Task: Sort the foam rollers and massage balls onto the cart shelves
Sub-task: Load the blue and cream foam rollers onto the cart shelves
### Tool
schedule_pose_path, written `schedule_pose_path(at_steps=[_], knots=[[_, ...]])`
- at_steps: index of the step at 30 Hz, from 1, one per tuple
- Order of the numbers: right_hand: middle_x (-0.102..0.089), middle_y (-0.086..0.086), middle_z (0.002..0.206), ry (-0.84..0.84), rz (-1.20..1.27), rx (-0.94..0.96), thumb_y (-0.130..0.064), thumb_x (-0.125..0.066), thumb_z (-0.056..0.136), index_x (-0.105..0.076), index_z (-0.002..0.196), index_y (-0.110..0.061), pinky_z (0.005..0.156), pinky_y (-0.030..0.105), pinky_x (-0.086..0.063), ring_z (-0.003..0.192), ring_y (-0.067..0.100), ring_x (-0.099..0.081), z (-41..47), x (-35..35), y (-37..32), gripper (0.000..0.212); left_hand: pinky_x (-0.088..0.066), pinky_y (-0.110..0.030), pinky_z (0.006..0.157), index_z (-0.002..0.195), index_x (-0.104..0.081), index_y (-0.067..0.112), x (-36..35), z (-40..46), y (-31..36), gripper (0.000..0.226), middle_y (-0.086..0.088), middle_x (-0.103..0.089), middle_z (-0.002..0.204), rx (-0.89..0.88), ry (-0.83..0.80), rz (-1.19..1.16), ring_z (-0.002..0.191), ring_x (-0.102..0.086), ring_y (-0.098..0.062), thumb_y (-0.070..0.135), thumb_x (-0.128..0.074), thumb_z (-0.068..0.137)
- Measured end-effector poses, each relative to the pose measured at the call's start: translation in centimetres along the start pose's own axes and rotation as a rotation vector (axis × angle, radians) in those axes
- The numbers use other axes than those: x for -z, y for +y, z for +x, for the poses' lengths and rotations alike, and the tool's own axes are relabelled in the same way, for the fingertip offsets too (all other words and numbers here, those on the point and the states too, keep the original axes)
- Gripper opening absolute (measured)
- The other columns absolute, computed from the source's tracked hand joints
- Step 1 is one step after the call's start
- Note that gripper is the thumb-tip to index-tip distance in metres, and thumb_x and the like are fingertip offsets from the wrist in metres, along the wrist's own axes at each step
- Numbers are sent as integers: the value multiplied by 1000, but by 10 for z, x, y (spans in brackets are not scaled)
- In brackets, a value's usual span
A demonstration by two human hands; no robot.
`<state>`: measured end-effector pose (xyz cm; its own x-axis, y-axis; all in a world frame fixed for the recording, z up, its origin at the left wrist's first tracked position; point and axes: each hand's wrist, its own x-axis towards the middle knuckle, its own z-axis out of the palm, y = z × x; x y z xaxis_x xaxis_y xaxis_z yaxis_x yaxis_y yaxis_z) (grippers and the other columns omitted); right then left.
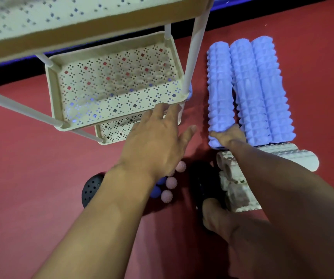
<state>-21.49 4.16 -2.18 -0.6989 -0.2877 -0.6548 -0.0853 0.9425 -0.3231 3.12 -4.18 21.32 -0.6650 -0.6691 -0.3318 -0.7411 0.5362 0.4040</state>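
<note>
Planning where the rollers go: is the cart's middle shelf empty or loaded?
Empty. The middle shelf shows only its bare perforated floor; the three purple rollers lie on the red floor beside the cart.

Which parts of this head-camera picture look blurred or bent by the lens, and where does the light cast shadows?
Head view: the cream perforated top shelf is close and blurred; the white cart poles splay outward, wide-angle distortion; the three purple ridged foam rollers are fairly sharp; the left hand is softly blurred; dark shadow pools on the red floor under the forearms, near the pink spiky massage balls.
</note>
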Motion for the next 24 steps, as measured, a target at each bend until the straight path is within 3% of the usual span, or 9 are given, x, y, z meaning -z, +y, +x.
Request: schedule_pose_path(at_steps=[2, 5, 7, 9, 13, 16, 19, 21, 24], knots=[[-64, 9, 129, -45, 103, 13, -48, -89, 65, -61, 129, -5, 93, 28, -48, 104, 20, -61, -35, 13, -19, 82, -37, -47, 111, 151, -38, 24, 8, -1, 2, 62, -4, -45, 146, -15, 8, 6, 133, -45, -30, 58, -39, 99], [-63, 4, 107, -107, 360, -41, -38, -84, 78, -57, 114, -13, 79, 34, -49, 89, 22, -57, -81, 36, -43, 51, -38, -47, 110, 150, -39, 21, 21, -8, 4, 63, -5, -47, 144, -19, 36, -21, 131, -47, -32, 57, -42, 99], [-60, 3, 95, -210, 519, -88, -40, -82, 80, -52, 108, -11, 69, 39, -54, 78, 25, -62, -117, 56, -56, 50, -40, -46, 108, 149, -40, 19, 30, -18, 6, 62, -6, -49, 143, -11, 67, -71, 131, -48, -32, 56, -45, 100], [-68, 7, 103, -351, 625, -121, -49, -79, 77, -59, 117, -10, 68, 43, -59, 81, 27, -68, -153, 77, -64, 60, -41, -44, 108, 149, -41, 20, 37, -33, 8, 62, -6, -49, 145, 6, 92, -142, 132, -48, -30, 56, -48, 99], [-70, 11, 124, -519, 966, -94, -54, -73, 80, -64, 130, -18, 76, 51, -59, 103, 32, -71, -221, 113, -61, 62, -38, -37, 108, 150, -41, 23, 50, -74, 13, 64, -2, -46, 151, 79, 124, -309, 136, -48, -23, 60, -48, 98], [-73, 11, 115, -706, 1235, -71, -41, -66, 88, -69, 117, -12, 95, 49, -51, 104, 31, -67, -282, 136, -65, 41, -39, -37, 112, 152, -39, 25, 53, -100, 20, 75, 3, -48, 149, 134, 157, -590, 133, -50, -18, 69, -52, 93], [-74, 8, 104, -771, 1297, 5, -34, -65, 87, -71, 104, -12, 104, 36, -44, 101, 25, -66, -338, 142, -61, 29, -50, -50, 105, 149, -40, 31, 60, -122, 26, 81, 12, -57, 137, 197, 165, -1035, 121, -60, -13, 77, -55, 85], [-74, 6, 111, -795, 1297, 65, -29, -64, 89, -71, 113, -10, 101, 30, -44, 103, 22, -67, -361, 135, -58, 32, -51, -52, 103, 145, -44, 33, 62, -130, 24, 85, 15, -62, 131, 197, 163, -1169, 117, -64, -11, 82, -56, 77], [-67, 11, 131, -856, 1281, 166, -21, -66, 87, -62, 132, -6, 114, 35, -40, 126, 24, -61, -379, 117, -62, 47, -50, -52, 104, 134, -55, 39, 64, -137, 15, 84, 12, -66, 131, 173, 134, -1307, 120, -65, -15, 90, -61, 68]])
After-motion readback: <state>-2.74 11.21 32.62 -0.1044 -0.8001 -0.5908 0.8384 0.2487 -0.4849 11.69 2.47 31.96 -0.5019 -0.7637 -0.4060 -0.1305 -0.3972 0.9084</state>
